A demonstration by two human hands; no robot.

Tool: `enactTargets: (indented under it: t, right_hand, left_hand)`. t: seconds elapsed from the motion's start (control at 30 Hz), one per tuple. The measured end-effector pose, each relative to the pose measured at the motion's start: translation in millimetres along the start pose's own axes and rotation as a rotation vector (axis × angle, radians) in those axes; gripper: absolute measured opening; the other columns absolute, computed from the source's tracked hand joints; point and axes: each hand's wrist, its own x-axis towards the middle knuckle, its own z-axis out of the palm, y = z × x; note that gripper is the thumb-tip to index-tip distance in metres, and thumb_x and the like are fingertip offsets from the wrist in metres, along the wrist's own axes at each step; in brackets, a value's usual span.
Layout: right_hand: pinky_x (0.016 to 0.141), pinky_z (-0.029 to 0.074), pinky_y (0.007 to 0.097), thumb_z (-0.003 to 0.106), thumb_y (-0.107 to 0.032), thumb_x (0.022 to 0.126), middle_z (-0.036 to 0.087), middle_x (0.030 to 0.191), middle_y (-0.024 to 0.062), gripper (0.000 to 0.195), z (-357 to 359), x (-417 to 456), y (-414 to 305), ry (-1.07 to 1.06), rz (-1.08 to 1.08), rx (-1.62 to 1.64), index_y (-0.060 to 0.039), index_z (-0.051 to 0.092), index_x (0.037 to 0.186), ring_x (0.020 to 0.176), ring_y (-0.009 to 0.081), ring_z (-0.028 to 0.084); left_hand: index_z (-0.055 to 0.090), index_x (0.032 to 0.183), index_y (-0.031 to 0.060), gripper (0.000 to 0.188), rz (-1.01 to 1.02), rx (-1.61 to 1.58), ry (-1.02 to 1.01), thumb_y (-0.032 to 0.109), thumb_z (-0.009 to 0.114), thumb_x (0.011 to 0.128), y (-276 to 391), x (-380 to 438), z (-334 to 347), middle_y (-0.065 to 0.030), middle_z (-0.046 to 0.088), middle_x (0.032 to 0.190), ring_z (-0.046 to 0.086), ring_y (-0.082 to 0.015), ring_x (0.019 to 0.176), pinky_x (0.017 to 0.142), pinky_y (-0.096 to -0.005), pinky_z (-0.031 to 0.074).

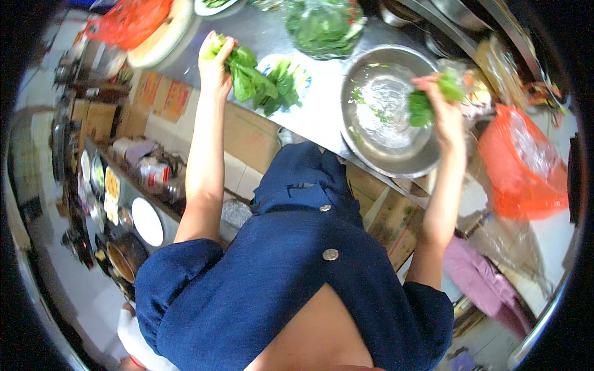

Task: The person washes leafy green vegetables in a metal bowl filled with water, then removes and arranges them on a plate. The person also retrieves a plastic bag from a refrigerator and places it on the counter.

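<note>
My left hand (216, 65) grips a bunch of leafy greens (250, 76), whose leaves hang to the right. Below and behind them, more cut greens (285, 83) lie on a blue-and-white patterned plate (304, 81), partly covered by the leaves. At the right rim of a steel basin (355, 148), my right hand (441, 104) holds another bunch of greens (420, 109), with leaves showing on both sides of the fingers. Rippled water (387, 106) with small green scraps stands in the basin.
A plastic bag of greens (320, 30) lies behind the basin. To the left, a red plastic bag (134, 23) rests on a round cutting board (171, 46). Another red bag (519, 167) hangs at right. Behind me on the left, a counter holds a white plate (147, 221) and a pan (125, 257); a person in white (139, 341) is near.
</note>
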Motion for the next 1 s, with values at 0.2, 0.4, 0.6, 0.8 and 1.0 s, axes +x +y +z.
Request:
enactTargets:
  t: [0.2, 0.4, 0.6, 0.8, 1.0]
  right_hand:
    - [0.086, 0.042, 0.0281, 0.056, -0.015, 0.090, 0.052, 0.094, 0.0029, 0.020, -23.7, -33.6, 101.8, 0.267, 0.283, 0.002, -0.0054, 0.051, 0.107, 0.092, 0.0141, 0.054]
    - [0.083, 0.042, 0.0279, 0.055, -0.017, 0.092, 0.057, 0.088, 0.0056, 0.011, 0.3, -40.2, 10.7, 0.399, -0.023, 0.373, -0.0070, 0.050, 0.091, 0.087, 0.0151, 0.054]
    - [0.076, 0.042, 0.0250, 0.060, -0.013, 0.087, 0.059, 0.087, 0.0037, 0.018, 63.2, -18.3, 11.9, 0.545, 0.135, 0.056, -0.0032, 0.054, 0.101, 0.079, 0.0131, 0.054]
    - [0.074, 0.043, 0.0278, 0.060, -0.011, 0.083, 0.061, 0.086, 0.0045, 0.012, 248.2, 37.6, 30.7, 0.319, 0.363, 0.198, -0.0055, 0.058, 0.094, 0.078, 0.0139, 0.055]
    - [0.077, 0.047, 0.0330, 0.070, -0.015, 0.076, 0.063, 0.096, 0.0129, 0.046, 329.5, 51.6, 178.9, 0.380, 0.634, -0.241, 0.0048, 0.053, 0.115, 0.084, 0.0225, 0.059]
  left_hand:
    - [0.045, 0.119, 0.0027, 0.057, 0.029, 0.092, 0.065, -0.006, 0.073, 0.070, 11.6, 3.8, -49.1, -0.0046, 0.058, 0.092, 0.058, -0.0147, 0.081, 0.074, -0.0297, 0.050]
    - [0.046, 0.119, 0.0015, 0.062, -0.258, 0.292, -0.050, -0.002, 0.077, 0.065, -11.0, 30.2, -71.0, -0.0075, 0.058, 0.100, 0.057, -0.0175, 0.089, 0.077, -0.0303, 0.050]
    - [0.049, 0.114, 0.0007, 0.058, -0.478, 0.501, -0.262, -0.001, 0.078, 0.064, -103.0, 60.4, -62.7, -0.0079, 0.060, 0.100, 0.059, -0.0184, 0.091, 0.079, -0.0318, 0.051]
    - [0.047, 0.119, -0.0038, 0.066, -0.677, 0.501, -0.593, 0.005, 0.081, 0.064, -177.2, 69.7, -60.5, -0.0136, 0.060, 0.107, 0.060, -0.0196, 0.093, 0.078, -0.0305, 0.051]
    - [0.035, 0.133, -0.0058, 0.087, -0.289, 1.018, -0.635, 0.014, 0.081, 0.062, -169.0, 70.3, -88.9, -0.0203, 0.057, 0.115, 0.057, -0.0241, 0.105, 0.090, -0.0316, 0.046]
